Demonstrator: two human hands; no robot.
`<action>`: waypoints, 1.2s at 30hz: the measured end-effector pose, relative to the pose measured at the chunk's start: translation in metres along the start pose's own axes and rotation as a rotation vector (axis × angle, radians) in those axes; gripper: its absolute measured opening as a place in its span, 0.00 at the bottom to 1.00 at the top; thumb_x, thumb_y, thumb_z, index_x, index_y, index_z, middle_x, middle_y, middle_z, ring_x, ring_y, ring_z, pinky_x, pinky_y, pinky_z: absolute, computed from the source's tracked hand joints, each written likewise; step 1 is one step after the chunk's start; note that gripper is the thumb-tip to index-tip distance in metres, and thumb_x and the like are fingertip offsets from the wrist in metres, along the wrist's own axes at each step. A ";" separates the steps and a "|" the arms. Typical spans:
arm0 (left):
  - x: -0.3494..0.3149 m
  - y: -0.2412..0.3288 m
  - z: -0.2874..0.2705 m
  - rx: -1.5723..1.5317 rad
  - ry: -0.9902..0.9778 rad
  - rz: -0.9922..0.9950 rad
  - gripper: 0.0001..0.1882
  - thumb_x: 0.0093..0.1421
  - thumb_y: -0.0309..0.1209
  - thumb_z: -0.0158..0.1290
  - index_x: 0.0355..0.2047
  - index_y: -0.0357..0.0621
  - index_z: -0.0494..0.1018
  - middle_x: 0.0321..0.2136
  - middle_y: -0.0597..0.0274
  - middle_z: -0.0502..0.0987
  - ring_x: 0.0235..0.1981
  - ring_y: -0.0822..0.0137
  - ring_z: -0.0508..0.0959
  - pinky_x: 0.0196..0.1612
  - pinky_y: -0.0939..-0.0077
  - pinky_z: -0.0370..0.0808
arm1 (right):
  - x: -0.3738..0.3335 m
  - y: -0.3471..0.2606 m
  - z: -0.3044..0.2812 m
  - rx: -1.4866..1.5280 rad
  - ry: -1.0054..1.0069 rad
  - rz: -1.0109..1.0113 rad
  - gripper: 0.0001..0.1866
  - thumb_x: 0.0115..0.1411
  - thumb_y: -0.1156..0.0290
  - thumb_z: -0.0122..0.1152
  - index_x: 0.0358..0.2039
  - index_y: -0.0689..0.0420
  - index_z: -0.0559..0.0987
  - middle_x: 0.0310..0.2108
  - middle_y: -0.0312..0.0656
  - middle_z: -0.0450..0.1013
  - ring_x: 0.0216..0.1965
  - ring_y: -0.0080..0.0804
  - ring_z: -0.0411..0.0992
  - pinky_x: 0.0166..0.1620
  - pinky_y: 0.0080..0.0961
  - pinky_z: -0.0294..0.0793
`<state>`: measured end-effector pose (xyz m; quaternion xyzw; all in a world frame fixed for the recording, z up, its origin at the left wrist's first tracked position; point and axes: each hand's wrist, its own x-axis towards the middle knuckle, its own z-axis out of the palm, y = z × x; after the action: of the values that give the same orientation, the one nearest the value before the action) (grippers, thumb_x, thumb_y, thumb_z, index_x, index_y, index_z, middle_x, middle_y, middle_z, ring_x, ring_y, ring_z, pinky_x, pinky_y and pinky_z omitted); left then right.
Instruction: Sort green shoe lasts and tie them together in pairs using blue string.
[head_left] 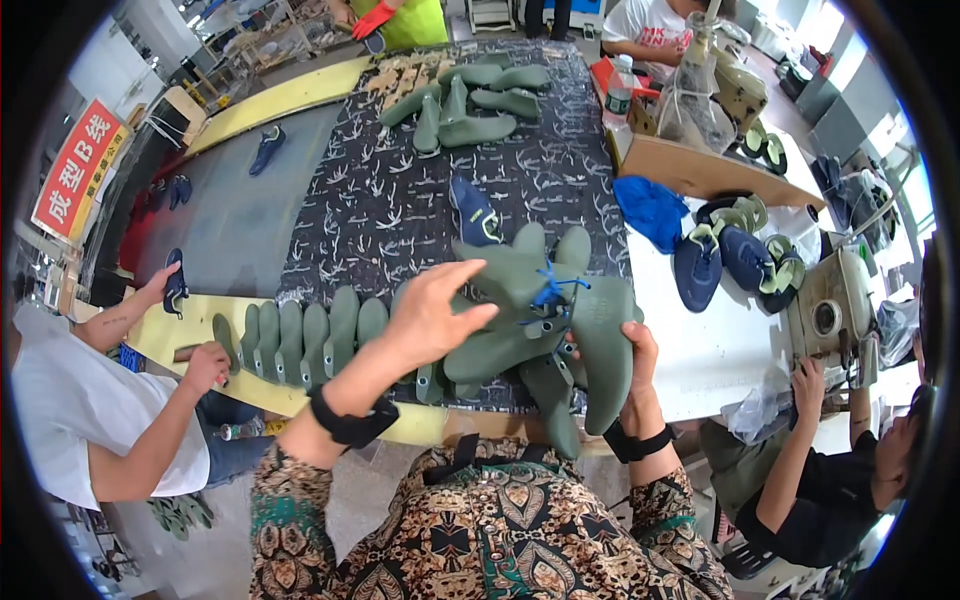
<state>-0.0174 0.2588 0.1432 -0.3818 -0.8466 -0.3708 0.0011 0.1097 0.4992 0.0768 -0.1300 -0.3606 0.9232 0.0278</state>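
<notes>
In front of me is a bundle of green shoe lasts (520, 275), tied together with a blue cord (548, 290). My right hand (640, 360) is closed around the last (604, 340) at the bundle's right side. Beside the bundle's left side, my left hand (425, 318) has its thumb and fingers apart and holds nothing that I can see. Some of the lasts are partly hidden behind it. A row of green lasts (315, 335) runs left along the table's near edge. Just beyond the bundle lies a dark blue shoe (475, 210).
More green lasts (465, 127) are piled at the table's far end. On the left, a co-worker (140, 410) holds a dark shoe (175, 283) and reaches toward the row. Several blue shoes (698, 265), a blue cloth (650, 212) and a sewing machine (835, 310) are on the right.
</notes>
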 end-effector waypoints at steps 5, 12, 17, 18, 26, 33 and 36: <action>-0.025 -0.007 0.069 0.185 -0.125 0.065 0.36 0.43 0.35 0.62 0.53 0.37 0.62 0.53 0.43 0.61 0.55 0.45 0.61 0.55 0.56 0.58 | -0.007 0.016 -0.001 -0.072 -0.114 0.032 0.31 0.50 0.61 0.51 0.52 0.66 0.62 0.41 0.56 0.69 0.35 0.47 0.74 0.33 0.34 0.78; -0.093 -0.016 0.116 0.498 0.020 0.267 0.27 0.49 0.30 0.54 0.50 0.37 0.64 0.53 0.44 0.59 0.57 0.48 0.59 0.55 0.54 0.58 | -0.003 0.026 -0.034 -0.053 0.095 0.023 0.32 0.48 0.58 0.50 0.49 0.68 0.65 0.37 0.55 0.71 0.37 0.48 0.73 0.33 0.34 0.77; -0.117 -0.026 0.117 0.465 -0.070 0.508 0.16 0.49 0.30 0.47 0.39 0.37 0.71 0.42 0.56 0.70 0.51 0.58 0.66 0.53 0.64 0.62 | 0.013 0.013 -0.030 0.001 0.095 -0.034 0.32 0.49 0.55 0.49 0.45 0.71 0.68 0.37 0.56 0.72 0.36 0.47 0.74 0.36 0.34 0.76; -0.121 -0.031 0.121 0.447 -0.100 0.570 0.14 0.46 0.30 0.49 0.33 0.36 0.72 0.36 0.56 0.72 0.48 0.59 0.69 0.52 0.66 0.64 | 0.016 0.014 -0.037 -0.015 0.072 -0.025 0.31 0.49 0.55 0.49 0.46 0.71 0.68 0.37 0.56 0.72 0.37 0.48 0.74 0.36 0.35 0.76; -0.147 -0.064 0.134 0.485 -0.455 0.236 0.18 0.46 0.26 0.48 0.39 0.31 0.68 0.41 0.50 0.69 0.47 0.56 0.69 0.49 0.68 0.69 | -0.016 0.041 -0.050 -0.110 0.160 0.134 0.31 0.50 0.61 0.51 0.52 0.63 0.62 0.43 0.53 0.69 0.39 0.47 0.73 0.36 0.36 0.78; -0.146 -0.078 0.127 0.578 -0.404 0.154 0.23 0.49 0.24 0.46 0.47 0.28 0.65 0.45 0.42 0.68 0.49 0.50 0.68 0.54 0.61 0.64 | -0.017 0.051 -0.039 -0.373 0.263 -0.005 0.24 0.53 0.69 0.53 0.49 0.66 0.64 0.41 0.46 0.69 0.40 0.31 0.70 0.42 0.26 0.72; -0.147 -0.087 0.122 0.647 -0.410 0.188 0.22 0.50 0.25 0.46 0.46 0.27 0.66 0.46 0.38 0.67 0.50 0.46 0.67 0.55 0.59 0.63 | -0.012 0.058 -0.036 -0.400 0.261 -0.050 0.24 0.54 0.67 0.55 0.48 0.65 0.65 0.40 0.45 0.69 0.39 0.28 0.69 0.40 0.24 0.71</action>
<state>0.0650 0.2030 -0.0414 -0.5039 -0.8636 0.0011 -0.0138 0.1334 0.4785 0.0146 -0.2421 -0.5327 0.8079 0.0706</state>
